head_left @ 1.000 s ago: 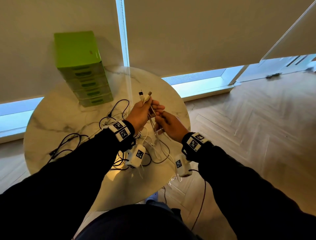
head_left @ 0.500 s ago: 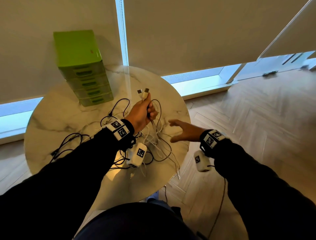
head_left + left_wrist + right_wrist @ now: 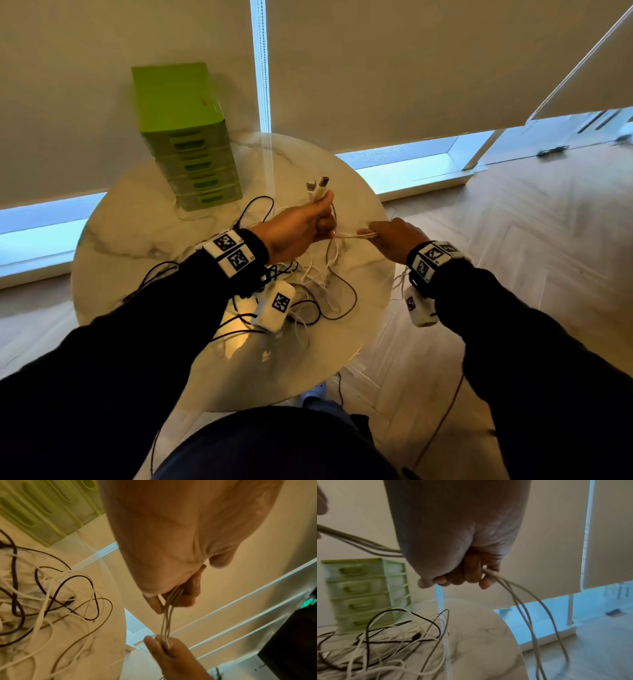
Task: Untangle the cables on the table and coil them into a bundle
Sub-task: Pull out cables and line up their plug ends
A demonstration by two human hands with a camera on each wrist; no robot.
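hands (image 3: 298,229) (image 3: 399,240) hold white cables (image 3: 349,235) taut.

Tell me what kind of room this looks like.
Probably a living space or office corner: a round marble table on herringbone wood floor, roller blinds over low windows, and green desktop drawers.

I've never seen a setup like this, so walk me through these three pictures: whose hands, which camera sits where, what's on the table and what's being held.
No machine here: a person works with bare hands, wearing one camera on the head and one on each wrist.

The head view looks down on a round marble table carrying a green plastic drawer unit and a tangle of black and white cables.

The left hand grips white cable ends with plugs. The right hand grips the same white strands, stretched between both hands. The wrist views show each grip close up.
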